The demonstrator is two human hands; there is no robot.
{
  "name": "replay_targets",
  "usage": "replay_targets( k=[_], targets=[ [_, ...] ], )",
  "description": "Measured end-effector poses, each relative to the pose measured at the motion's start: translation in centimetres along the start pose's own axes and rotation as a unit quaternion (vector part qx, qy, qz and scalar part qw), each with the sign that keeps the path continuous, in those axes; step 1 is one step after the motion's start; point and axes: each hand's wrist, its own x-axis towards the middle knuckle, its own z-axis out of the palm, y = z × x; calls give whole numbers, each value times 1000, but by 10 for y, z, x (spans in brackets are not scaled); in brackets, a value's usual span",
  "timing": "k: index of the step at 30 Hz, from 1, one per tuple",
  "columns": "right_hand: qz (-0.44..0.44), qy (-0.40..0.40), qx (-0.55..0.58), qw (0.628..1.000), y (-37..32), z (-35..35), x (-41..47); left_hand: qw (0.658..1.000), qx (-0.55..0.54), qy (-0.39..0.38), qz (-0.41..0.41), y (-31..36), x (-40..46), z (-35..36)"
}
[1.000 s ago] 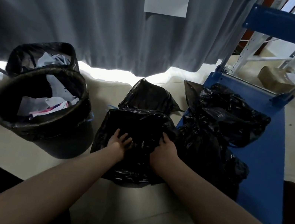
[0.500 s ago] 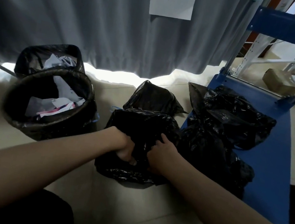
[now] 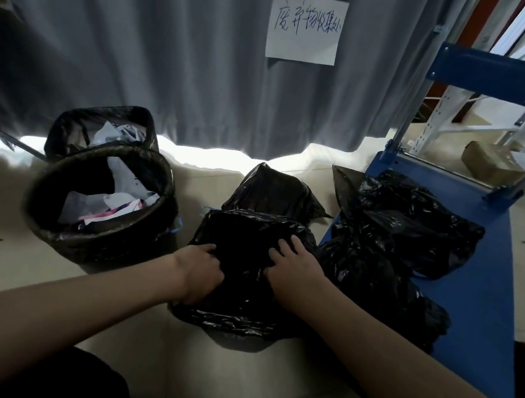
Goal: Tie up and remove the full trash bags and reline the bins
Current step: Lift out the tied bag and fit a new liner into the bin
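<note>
Bin [image 3: 96, 206] left, bags [image 3: 394, 255] right

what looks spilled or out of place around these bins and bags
Nothing looks spilled. One oddity: the two paper-filled bins, front and rear, still hold trash, while full black bags already sit on the blue cart. Both hands, left and right, work on the middle bag.

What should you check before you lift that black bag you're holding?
1. Left hand has a grip on the black bag: ok, fingers curl into the plastic.
2. Right hand has a grip: not ok, fingers lie fairly flat on top.
3. Bag tied shut: cannot tell, no knot shows.
4. Room on the blue cart: ok, bare deck beside the bags on the cart.
5. Round bin emptied: not ok, paper inside.
</note>
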Motion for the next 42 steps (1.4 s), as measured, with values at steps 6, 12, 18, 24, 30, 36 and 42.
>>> replay_targets(
  k=[6, 12, 18, 24, 30, 36, 42],
  targets=[
    [20, -42, -47, 998, 7, 14, -9, 997, 60, -47, -14, -5, -15, 4],
    [-7, 10, -19, 1000, -4, 12, -3, 1000, -6, -7, -18, -4, -8, -4],
    [-16, -8, -2, 1000, -9, 15, 19, 999, -8, 7, -34, -15, -6, -4],
    [-5, -73, -40, 997, -8, 24, 35, 999, 19, -7, -48, -16, -7, -5],
    [13, -103, -60, 993, -5, 20, 27, 998, 38, -7, -54, -13, -6, 1],
    [32, 168, 72, 983, 8, -2, 23, 993, -10, 106, -55, -16, 6, -4],
    [139, 182, 167, 959, 18, 4, 15, 949, -111, 267, -128, -22, 35, -19]
  ],
)
